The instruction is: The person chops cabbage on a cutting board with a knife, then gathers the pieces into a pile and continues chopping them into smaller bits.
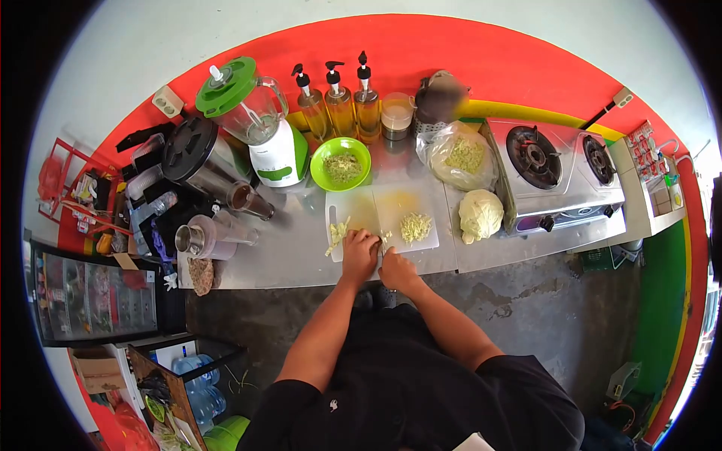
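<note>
A white cutting board (425,201) lies on the steel counter in front of me. On its left half my left hand (360,254) rests with curled fingers, pressing on cabbage that is mostly hidden beneath them. Close beside it, my right hand (400,270) is closed around a knife (378,218), seen nearly edge-on with its blade pointing away from me. Pale cabbage pieces (338,234) lie left of my left hand. A heap of chopped cabbage (415,227) sits on the board's right side.
Behind the board stands a green bowl (319,167) of shredded greens. Right are a plastic bag (459,154) of chopped cabbage, a cabbage head (480,216) and a gas stove (568,203). A blender (277,154), pump bottles (338,105) and a cup (250,201) line the back and left.
</note>
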Motion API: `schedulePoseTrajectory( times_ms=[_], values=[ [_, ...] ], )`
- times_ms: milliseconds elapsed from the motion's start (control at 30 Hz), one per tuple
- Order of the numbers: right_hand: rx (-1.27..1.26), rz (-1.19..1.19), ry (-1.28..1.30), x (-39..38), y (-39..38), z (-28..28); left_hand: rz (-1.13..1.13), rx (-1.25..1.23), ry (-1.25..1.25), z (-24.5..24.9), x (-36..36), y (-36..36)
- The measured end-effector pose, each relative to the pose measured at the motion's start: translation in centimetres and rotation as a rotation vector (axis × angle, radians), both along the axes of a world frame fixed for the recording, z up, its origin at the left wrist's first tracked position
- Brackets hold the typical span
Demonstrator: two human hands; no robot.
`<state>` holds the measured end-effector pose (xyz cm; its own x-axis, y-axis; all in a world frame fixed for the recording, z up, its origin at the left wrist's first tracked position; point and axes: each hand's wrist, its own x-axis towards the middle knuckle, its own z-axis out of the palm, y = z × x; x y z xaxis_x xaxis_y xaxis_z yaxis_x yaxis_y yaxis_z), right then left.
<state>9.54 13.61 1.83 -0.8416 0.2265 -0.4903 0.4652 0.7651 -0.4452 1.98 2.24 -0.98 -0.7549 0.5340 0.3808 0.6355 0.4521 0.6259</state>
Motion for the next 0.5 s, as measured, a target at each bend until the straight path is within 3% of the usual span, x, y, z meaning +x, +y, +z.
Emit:
schedulePoseTrajectory(
  times_ms=[267, 500],
  values=[
    [0.006, 0.029, -0.022, -0.5, 0.6, -0.4, 0.045, -0.12, 0.06, 0.2, 0.5, 0.4],
    [-0.022, -0.006, -0.048, -0.7, 0.3, 1.2, 0.006, -0.124, -0.036, 0.4, 0.1, 0.3]
  ],
)
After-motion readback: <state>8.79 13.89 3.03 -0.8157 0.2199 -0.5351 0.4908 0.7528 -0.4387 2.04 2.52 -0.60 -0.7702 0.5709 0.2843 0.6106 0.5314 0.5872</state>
